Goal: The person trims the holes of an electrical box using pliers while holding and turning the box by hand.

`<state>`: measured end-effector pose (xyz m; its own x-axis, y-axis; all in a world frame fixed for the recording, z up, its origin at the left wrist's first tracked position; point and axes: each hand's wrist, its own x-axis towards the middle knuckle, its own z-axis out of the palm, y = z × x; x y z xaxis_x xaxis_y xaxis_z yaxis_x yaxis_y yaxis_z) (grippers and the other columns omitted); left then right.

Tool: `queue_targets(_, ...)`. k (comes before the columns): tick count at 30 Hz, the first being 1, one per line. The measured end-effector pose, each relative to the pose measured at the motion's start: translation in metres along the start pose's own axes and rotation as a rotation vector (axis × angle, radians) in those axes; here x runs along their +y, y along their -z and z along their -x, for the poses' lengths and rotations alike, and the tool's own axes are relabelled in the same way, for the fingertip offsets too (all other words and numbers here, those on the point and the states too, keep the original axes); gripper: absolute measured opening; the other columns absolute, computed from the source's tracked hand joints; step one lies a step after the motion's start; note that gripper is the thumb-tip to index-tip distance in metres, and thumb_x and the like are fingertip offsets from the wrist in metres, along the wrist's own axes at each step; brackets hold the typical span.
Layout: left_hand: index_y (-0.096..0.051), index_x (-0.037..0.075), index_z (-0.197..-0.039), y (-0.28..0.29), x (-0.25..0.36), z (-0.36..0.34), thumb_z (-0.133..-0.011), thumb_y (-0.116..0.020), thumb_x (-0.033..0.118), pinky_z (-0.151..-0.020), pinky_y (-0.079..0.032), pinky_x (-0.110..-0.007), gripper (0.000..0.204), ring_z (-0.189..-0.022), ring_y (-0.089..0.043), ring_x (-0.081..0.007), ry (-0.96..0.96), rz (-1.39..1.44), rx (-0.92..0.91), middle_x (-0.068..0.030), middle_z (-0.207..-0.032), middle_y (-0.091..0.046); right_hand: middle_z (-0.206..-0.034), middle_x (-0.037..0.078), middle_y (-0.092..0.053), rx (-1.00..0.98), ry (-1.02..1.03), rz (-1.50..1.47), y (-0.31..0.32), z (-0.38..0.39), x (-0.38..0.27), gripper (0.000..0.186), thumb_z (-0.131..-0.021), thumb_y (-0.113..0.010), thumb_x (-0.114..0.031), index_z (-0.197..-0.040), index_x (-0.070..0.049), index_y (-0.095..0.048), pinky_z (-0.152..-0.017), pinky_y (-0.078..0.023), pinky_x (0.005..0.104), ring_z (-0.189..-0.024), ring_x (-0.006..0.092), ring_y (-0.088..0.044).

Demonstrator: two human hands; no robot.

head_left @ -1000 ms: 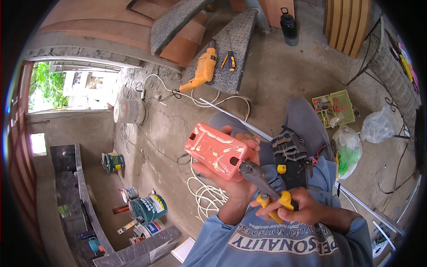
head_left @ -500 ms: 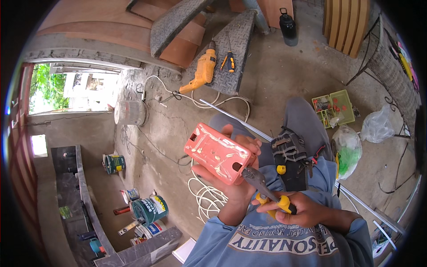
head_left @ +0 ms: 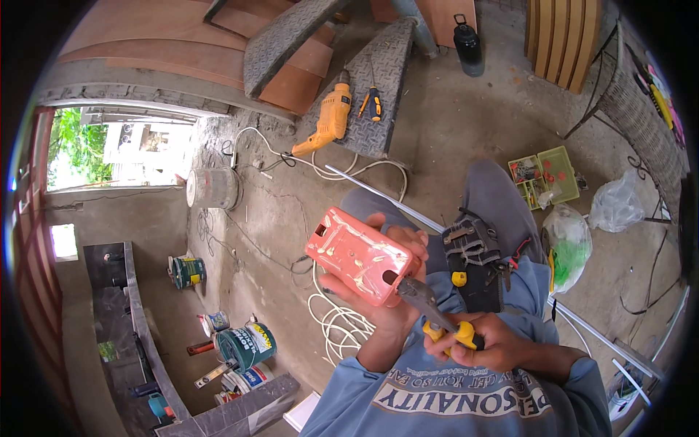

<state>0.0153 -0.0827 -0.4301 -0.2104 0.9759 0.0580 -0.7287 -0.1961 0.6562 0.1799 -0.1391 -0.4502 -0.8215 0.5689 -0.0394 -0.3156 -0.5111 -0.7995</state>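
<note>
My left hand (head_left: 392, 322) grips an orange-pink plastic electrical box (head_left: 359, 256) from beneath, with the fingers curled around its far side. Whitish smears mark the face turned up, and a dark hole shows near each end. In my right hand (head_left: 496, 341) are pliers (head_left: 422, 299) with yellow and black handles. Their grey jaws meet the box at the corner beside its nearer hole; whether they bite on the plastic cannot be made out. A black tool pouch (head_left: 475, 251) lies against my lap.
A yellow drill (head_left: 332, 120) and a screwdriver (head_left: 374, 104) rest on a metal stair tread (head_left: 386, 135). Long metal tubing (head_left: 386, 198) crosses the floor by my legs. Nearby are a coiled white cable (head_left: 331, 320), a green parts case (head_left: 564, 175), plastic bags (head_left: 568, 244) and paint buckets (head_left: 247, 346).
The box has shifted slightly down and right, tilting a little in my left hand. The pliers stay at the same corner, their handles slightly closer together.
</note>
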Motion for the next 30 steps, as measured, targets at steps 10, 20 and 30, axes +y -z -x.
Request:
queue_targets(10, -0.047, -0.001, -0.119, 0.002, -0.003, 0.004, -0.077, -0.025, 0.082, -0.081, -0.034, -0.039, 0.096, -0.076, -0.052, -0.0248, -0.04, -0.001, 0.095, -0.0138, -0.076, -0.056, -0.092, 0.006, -0.066, -0.017, -0.042, 0.069, 0.005, -0.002, -0.002, 0.029, -0.091, -0.056, -0.025, -0.11, -0.005, -0.063, -0.081, -0.046, 0.027, -0.086, 0.013, -0.061)
queue_targets(20, -0.047, -0.001, -0.122, 0.004, 0.0, 0.002, -0.077, -0.024, 0.082, -0.083, -0.037, -0.041, 0.097, -0.079, -0.054, -0.0251, -0.029, 0.009, 0.007, -0.0146, -0.079, -0.058, -0.089, 0.003, -0.061, -0.017, 0.103, 0.127, 0.003, -0.004, 0.002, 0.033, -0.093, -0.053, -0.027, -0.117, -0.007, -0.061, -0.076, -0.042, 0.0263, -0.074, 0.0094, -0.052)
queue_targets(30, -0.047, -0.001, -0.121, 0.004, 0.001, 0.003, -0.078, -0.026, 0.081, -0.081, -0.037, -0.04, 0.095, -0.075, -0.051, -0.024, 0.011, 0.003, 0.039, -0.013, -0.075, -0.056, -0.098, 0.004, -0.064, -0.014, -0.025, 0.049, 0.0, -0.005, -0.006, 0.034, -0.092, -0.054, -0.027, -0.119, -0.006, -0.059, -0.079, -0.044, 0.0273, -0.079, 0.0098, -0.056)
